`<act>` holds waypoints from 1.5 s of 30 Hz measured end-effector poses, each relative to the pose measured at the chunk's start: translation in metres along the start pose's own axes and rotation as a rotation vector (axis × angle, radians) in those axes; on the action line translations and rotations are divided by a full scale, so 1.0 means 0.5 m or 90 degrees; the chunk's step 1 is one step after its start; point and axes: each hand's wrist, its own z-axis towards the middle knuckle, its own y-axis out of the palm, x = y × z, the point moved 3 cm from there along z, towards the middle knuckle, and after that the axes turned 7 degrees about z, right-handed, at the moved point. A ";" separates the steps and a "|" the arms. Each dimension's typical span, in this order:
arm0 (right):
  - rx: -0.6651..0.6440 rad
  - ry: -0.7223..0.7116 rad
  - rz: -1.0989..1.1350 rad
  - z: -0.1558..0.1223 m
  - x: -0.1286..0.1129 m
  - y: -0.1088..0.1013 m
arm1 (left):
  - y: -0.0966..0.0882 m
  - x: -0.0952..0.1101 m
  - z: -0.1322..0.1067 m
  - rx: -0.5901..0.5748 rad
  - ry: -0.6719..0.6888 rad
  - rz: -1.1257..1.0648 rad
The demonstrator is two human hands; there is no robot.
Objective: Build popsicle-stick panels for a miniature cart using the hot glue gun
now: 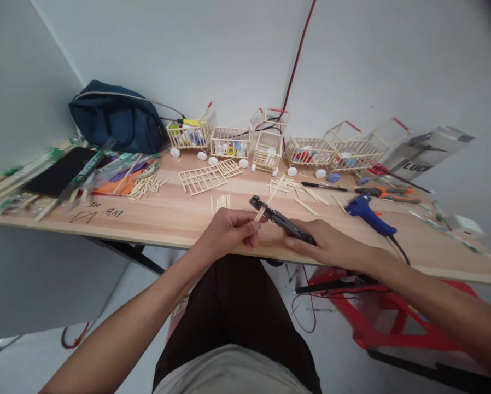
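My left hand (238,232) pinches a thin wooden stick (275,190) near its lower end, above the table's front edge. In my right hand (317,241) is a dark cutting tool that looks like pliers (288,224), its jaws at the stick close to my left fingers. Whether the jaws touch the stick is hard to make out. Behind my left hand lies a row of short cut sticks (221,202). More loose sticks (286,186) are scattered just beyond the tool, and a flat stick grid (202,179) rests farther back.
Several small stick-built carts (231,142) with white wheels line the wall. A blue glue gun (370,213) and orange-handled pliers (387,193) lie at right. On the left are a dark blue bag (116,117), a black sheet (59,172) and wrapped sticks. A red stool (393,323) stands below.
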 end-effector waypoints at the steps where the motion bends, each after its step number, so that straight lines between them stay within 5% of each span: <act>1: -0.023 -0.004 0.029 -0.002 -0.005 -0.002 | 0.000 0.000 0.000 -0.007 -0.013 -0.012; 13: -0.099 -0.013 0.130 -0.021 -0.010 -0.011 | 0.004 0.002 -0.006 -0.030 -0.047 -0.105; 33: -0.014 -0.017 0.069 -0.018 -0.009 -0.006 | 0.009 0.000 -0.001 -0.030 -0.064 -0.111; 45: -0.005 0.040 0.030 -0.002 0.002 0.003 | 0.019 -0.026 0.009 -0.017 -0.160 -0.153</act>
